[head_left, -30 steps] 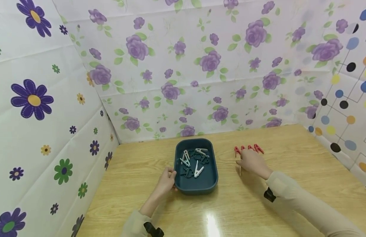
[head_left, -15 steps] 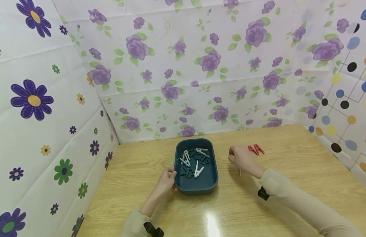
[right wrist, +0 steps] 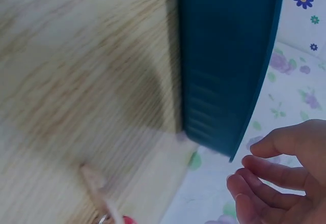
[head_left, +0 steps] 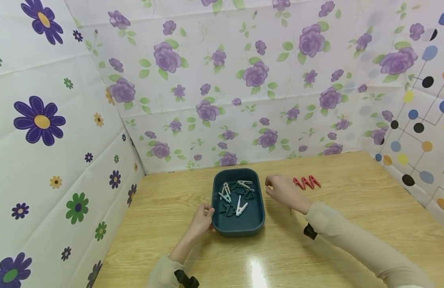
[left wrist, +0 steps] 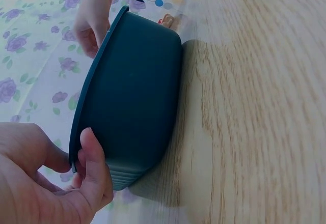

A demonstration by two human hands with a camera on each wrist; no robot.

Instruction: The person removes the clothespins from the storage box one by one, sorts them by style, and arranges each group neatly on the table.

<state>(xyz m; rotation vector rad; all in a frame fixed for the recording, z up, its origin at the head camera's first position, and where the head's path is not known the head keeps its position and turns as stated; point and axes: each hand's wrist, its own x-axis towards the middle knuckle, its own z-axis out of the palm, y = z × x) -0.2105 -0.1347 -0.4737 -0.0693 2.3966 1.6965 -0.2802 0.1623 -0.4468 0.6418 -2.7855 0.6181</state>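
A dark teal plastic bin (head_left: pixel 237 232) stands on the table, with several white and pale clothespins (head_left: pixel 240 206) and dark green clips (head_left: pixel 227 210) inside. My left hand (head_left: pixel 202 218) pinches its left rim, with the thumb on one side and fingers (left wrist: pixel 90 147) on the other in the left wrist view. My right hand (head_left: pixel 284 192) hovers just right of the bin, fingers loosely bent. Nothing shows between those fingers in the right wrist view. Red clothespins (head_left: pixel 307 183) lie in a row behind it; the hand may hide another.
A beige wooden clothespin (right wrist: pixel 99 193) lies on the table below the right wrist, mostly hidden in the head view. Flower-patterned cloth (head_left: pixel 207 120) walls the back and left of the wooden table (head_left: pixel 164 192), and dotted cloth (head_left: pixel 423 160) the right.
My right hand has moved left, away from the red clothespins toward the bin, uncovering more of them. The left hand and the bin have stayed in place.
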